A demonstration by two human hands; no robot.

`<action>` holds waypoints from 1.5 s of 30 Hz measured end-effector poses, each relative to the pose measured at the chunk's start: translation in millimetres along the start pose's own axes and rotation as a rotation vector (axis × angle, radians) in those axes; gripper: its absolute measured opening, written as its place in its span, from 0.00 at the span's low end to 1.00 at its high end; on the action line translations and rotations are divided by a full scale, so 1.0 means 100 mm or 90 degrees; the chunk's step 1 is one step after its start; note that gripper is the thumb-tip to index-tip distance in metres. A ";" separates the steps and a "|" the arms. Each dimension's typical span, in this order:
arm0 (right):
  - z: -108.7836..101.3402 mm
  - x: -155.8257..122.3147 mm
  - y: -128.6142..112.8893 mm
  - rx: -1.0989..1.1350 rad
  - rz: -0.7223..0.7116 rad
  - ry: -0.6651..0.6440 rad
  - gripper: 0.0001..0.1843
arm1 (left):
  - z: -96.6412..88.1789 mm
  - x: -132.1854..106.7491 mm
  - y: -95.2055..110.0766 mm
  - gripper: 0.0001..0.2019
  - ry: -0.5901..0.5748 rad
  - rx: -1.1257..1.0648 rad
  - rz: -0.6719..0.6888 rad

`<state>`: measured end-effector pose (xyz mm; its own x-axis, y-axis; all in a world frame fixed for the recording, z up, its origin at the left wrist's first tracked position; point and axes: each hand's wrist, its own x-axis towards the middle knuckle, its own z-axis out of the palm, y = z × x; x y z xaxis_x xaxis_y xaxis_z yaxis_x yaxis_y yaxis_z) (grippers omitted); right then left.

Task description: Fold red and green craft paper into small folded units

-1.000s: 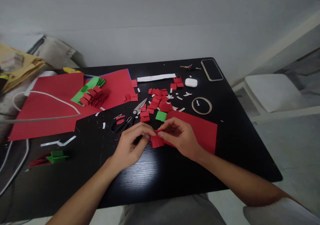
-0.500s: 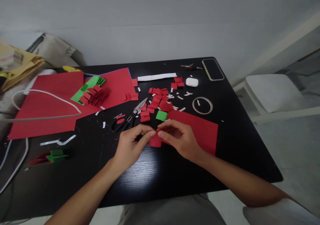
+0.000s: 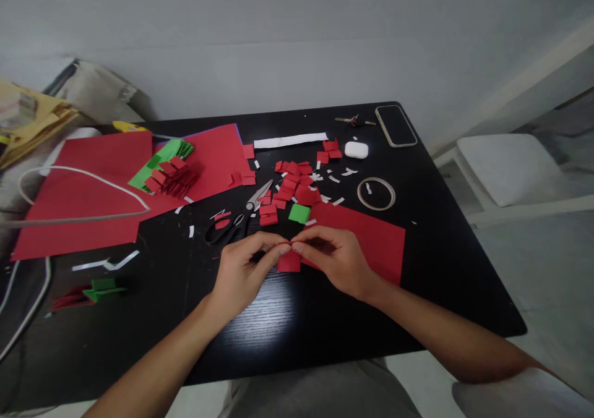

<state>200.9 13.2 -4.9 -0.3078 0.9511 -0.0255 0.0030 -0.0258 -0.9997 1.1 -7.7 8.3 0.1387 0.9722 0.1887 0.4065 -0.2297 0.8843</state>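
A small piece of red paper point(image 3: 289, 261) is pinched along its top edge between both hands and hangs down below the fingertips. My left hand point(image 3: 247, 264) grips it at the left end with thumb and forefinger. At the right end my right hand point(image 3: 335, 258) does the same, its fingertips almost touching the left ones. Under the right hand lies a larger red sheet point(image 3: 371, 235). Just beyond the fingers sit a folded green piece point(image 3: 299, 214) and a heap of folded red pieces point(image 3: 292, 183). Black-handled scissors point(image 3: 241, 217) lie partly open beyond my left hand.
Large red sheets point(image 3: 83, 214) cover the left, bearing a green and red folded bundle point(image 3: 171, 174). A tape ring point(image 3: 376, 194), white case point(image 3: 356, 150), phone point(image 3: 396, 126), keys point(image 3: 355, 120) and white strip point(image 3: 290, 140) lie farther off. A white cable point(image 3: 46, 288) runs at left.
The fingertips have drawn level along the red paper's top edge, and the piece now hangs flatter and squarer. My right hand has shifted slightly; the things on the table stay put.
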 end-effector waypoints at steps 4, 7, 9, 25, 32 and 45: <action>-0.01 -0.01 0.02 -0.015 -0.012 0.002 0.04 | 0.00 0.01 0.00 0.03 -0.005 -0.006 0.014; 0.00 -0.01 0.03 -0.005 -0.009 -0.002 0.04 | 0.00 0.01 0.00 0.03 -0.012 -0.015 0.017; 0.00 0.00 0.04 0.011 0.000 -0.006 0.05 | 0.00 0.01 -0.01 0.03 -0.018 -0.019 0.013; 0.01 0.00 0.02 -0.028 -0.032 -0.011 0.04 | 0.03 -0.01 -0.06 0.07 -0.041 -0.071 -0.064; 0.01 0.01 0.04 -0.045 -0.027 -0.003 0.03 | 0.02 0.00 -0.07 0.08 -0.037 -0.084 -0.071; 0.00 0.01 0.03 -0.008 -0.003 -0.014 0.05 | 0.01 0.01 -0.06 0.08 -0.051 -0.100 -0.077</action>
<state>200.2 14.0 -7.5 -0.3280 0.9445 -0.0209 0.0140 -0.0173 -0.9998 -0.1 -4.9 2.6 0.1708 0.9841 0.0490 0.2801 -0.0962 0.9551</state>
